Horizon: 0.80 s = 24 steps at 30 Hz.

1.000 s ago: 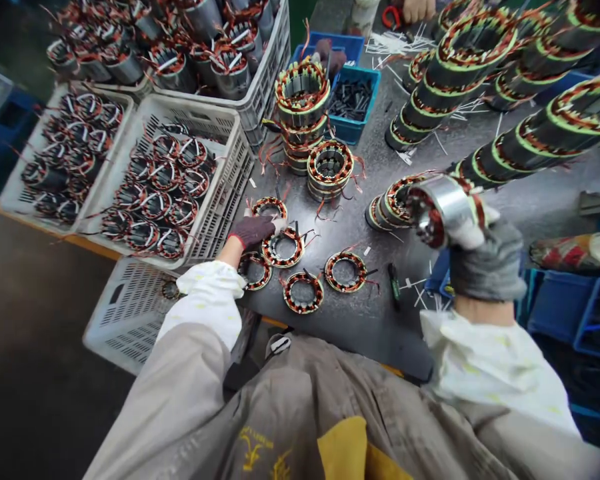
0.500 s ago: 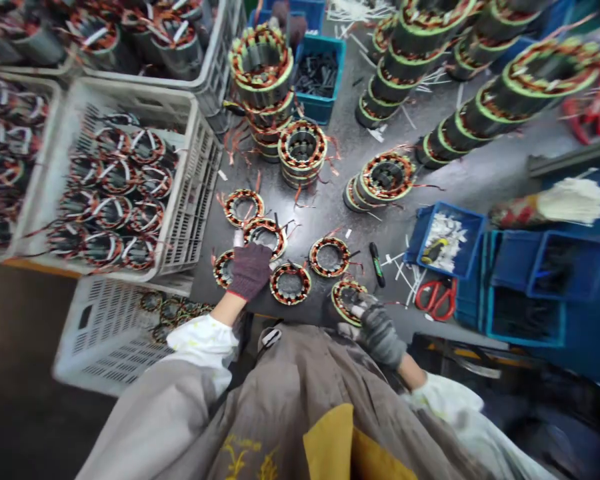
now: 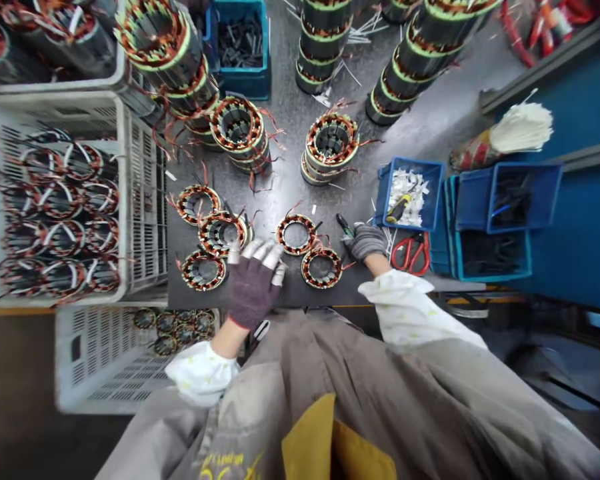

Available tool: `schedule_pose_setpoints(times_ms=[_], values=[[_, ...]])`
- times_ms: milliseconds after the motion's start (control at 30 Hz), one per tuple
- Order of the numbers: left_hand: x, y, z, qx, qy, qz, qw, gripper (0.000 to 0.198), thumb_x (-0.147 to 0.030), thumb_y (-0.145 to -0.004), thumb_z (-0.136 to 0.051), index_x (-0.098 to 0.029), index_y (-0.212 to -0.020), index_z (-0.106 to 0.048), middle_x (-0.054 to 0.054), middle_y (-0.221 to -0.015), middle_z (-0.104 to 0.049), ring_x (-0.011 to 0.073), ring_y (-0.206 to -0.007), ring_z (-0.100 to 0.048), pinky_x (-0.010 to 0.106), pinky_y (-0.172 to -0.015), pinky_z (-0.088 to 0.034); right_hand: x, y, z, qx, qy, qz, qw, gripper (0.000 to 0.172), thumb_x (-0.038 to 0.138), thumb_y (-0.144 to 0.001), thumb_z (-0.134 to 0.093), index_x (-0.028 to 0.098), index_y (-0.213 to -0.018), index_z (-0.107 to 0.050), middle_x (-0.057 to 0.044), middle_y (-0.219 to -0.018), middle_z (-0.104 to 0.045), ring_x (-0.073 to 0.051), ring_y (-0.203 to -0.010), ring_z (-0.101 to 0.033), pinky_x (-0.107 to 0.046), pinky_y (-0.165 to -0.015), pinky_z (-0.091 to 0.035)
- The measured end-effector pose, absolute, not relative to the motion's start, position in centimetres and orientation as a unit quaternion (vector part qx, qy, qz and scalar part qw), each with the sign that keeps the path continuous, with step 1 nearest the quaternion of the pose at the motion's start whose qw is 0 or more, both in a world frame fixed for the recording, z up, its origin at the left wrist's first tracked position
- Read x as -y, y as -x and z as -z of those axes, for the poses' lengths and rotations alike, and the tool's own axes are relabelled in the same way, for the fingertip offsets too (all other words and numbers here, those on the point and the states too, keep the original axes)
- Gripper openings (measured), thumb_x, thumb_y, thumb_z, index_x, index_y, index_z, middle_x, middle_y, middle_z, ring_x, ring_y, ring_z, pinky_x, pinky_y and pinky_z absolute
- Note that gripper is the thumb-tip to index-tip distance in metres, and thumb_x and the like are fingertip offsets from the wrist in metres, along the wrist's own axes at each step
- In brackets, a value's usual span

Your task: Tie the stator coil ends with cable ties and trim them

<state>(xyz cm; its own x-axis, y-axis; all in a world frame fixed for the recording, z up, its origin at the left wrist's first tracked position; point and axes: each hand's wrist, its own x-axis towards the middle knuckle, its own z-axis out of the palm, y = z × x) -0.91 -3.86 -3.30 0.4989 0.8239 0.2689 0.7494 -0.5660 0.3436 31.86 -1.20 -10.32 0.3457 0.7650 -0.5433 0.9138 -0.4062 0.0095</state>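
Observation:
My left hand point(image 3: 255, 283), in a purple glove with white fingertips, lies palm down with fingers stretched out near the table's front edge. Its fingertips are close to a wound stator core point(image 3: 223, 233) with copper coils; what lies under the palm is hidden. Another stator ring point(image 3: 203, 270) sits just left of it. My right hand point(image 3: 367, 240), in a grey glove, has its fingers closed on the lower end of a black and green marker pen point(image 3: 345, 224). Two stator rings, one farther back point(image 3: 297, 233) and one nearer point(image 3: 321, 268), lie between my hands.
Red-handled scissors point(image 3: 411, 253) lie right of my right hand, below a blue bin point(image 3: 437, 193) of white pieces. Stator stacks point(image 3: 330, 143) stand farther back. White crates point(image 3: 123, 200) of stators are at left. A teal bin point(image 3: 267, 73) holds dark strips.
My right hand has left the nearest stator ring at right and taken hold of the marker pen. My left hand has moved nearer the table's front edge, fingers spread. The view has shifted right.

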Motion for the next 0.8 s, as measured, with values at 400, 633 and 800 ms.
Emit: schedule_pose_setpoints(times_ms=[400,633,800], values=[[8.8,-4.3,0.9,-0.313,-0.937,0.045,0.147,0.043,-0.038,-0.104,-0.062,-0.017,-0.141,-0.068,0.012,-0.106,-0.08,0.03,-0.106,-0.074,0.049,-0.108,-0.052,12.8,-28.0,2.8,-0.386,-0.52,0.687,-0.328,0.046,0.066,-0.086,-0.079,0.023,-0.104,-0.082,-0.005,-0.097,-0.081,-0.022,-0.087,-0.077,-0.034,-0.081,-0.064],[8.1,-4.3,-0.2,-0.375,-0.82,0.103,0.421,0.033,-0.044,-0.108,-0.052,-0.02,-0.111,-0.074,0.009,-0.094,-0.081,0.0246,-0.085,-0.075,0.037,-0.079,-0.056,13.5,-25.5,4.0,-0.252,-0.567,0.683,-0.386,0.038,0.059,-0.091,-0.074,0.023,-0.08,-0.075,-0.002,-0.07,-0.066,-0.017,-0.064,-0.063,-0.029,-0.061,-0.057],[7.0,-5.2,-2.0,-0.387,-0.792,0.112,0.458,0.041,-0.051,-0.109,-0.048,-0.02,-0.101,-0.074,0.006,-0.083,-0.079,0.0219,-0.073,-0.072,0.034,-0.071,-0.054,13.9,-24.4,3.7,-0.283,-0.598,0.603,-0.447,0.028,0.05,-0.091,-0.069,0.023,-0.082,-0.074,-0.007,-0.085,-0.074,-0.021,-0.078,-0.07,-0.035,-0.076,-0.063]])
